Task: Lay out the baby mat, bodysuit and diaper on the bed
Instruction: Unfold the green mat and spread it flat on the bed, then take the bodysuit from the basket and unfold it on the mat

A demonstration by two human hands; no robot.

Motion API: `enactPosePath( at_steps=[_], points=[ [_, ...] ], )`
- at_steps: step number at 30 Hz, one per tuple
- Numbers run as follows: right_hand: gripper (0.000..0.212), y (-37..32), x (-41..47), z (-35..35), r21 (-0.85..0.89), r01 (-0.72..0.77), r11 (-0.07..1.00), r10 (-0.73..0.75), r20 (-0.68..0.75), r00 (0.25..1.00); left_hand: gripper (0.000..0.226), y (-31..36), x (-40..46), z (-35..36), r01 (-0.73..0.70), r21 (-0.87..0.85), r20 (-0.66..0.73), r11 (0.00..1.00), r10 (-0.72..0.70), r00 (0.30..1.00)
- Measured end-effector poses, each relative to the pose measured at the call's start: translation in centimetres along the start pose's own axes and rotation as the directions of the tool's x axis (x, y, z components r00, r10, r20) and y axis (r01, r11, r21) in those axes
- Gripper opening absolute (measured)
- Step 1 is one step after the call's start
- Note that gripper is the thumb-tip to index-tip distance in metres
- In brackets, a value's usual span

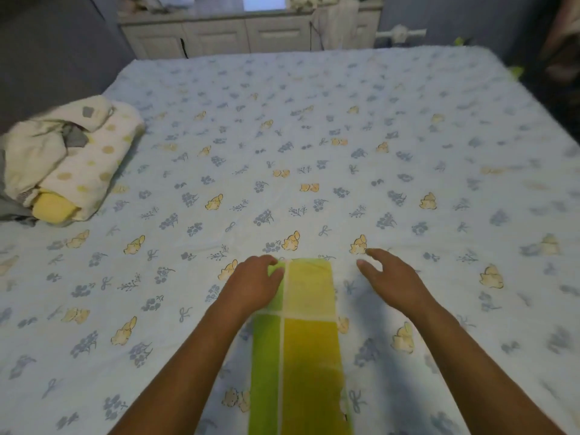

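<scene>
Folded baby mat is laid as a narrow strip on the bed. Its far-left corner is gripped by curled fingers of the left hand, likely for unfolding. Right hand is held spread and empty, just beside the mat's right edge, probably ready to assist.

Flower-print bed — folded mat, fabric pile.
</scene>
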State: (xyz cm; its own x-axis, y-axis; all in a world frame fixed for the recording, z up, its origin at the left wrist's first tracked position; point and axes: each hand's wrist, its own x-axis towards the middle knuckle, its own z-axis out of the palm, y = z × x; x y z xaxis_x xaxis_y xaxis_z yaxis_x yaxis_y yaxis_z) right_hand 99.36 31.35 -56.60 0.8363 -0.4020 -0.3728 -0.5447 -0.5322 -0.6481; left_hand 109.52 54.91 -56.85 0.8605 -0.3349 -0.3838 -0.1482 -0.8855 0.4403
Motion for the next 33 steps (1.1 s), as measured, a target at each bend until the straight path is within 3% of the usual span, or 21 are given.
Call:
enactPosePath(
  at_steps=[9, 18, 28, 33],
  points=[
    [0.067, -7.3, -13.3, -22.4, -0.027, 0.046, 0.999, -0.047, -0.044, 0.998, 0.059, 19.9, -13.0, -14.3, -0.075, 0.164, 0.019, 0.984, 0.072, 0.997],
    [0.067, -9.0, -27.6, -44.5, 0.002, 0.062, 0.998, -0.060, -0.215, 0.975, 0.061, 39.9, -24.6, -22.1, -0.178, 0.119, -0.044, 0.977, 0.185, 0.982],
    [0.055, -0.3, -43.8, -61.6, -0.013, 0.013, 1.000, -0.018, -0.546, 0.838, 0.056, 57.8, -35.1, -21.5, -0.434, 0.104, -0.072, 0.895, 0.442, 0.894],
    [0.055, 6.8, -49.1, -67.1, 0.053, -0.048, 0.997, 0.071, -0.613, 0.787, 0.053, 66.5, -40.3, -17.6, -0.526, 0.129, -0.035, 0.840, 0.534, 0.845]
  ],
)
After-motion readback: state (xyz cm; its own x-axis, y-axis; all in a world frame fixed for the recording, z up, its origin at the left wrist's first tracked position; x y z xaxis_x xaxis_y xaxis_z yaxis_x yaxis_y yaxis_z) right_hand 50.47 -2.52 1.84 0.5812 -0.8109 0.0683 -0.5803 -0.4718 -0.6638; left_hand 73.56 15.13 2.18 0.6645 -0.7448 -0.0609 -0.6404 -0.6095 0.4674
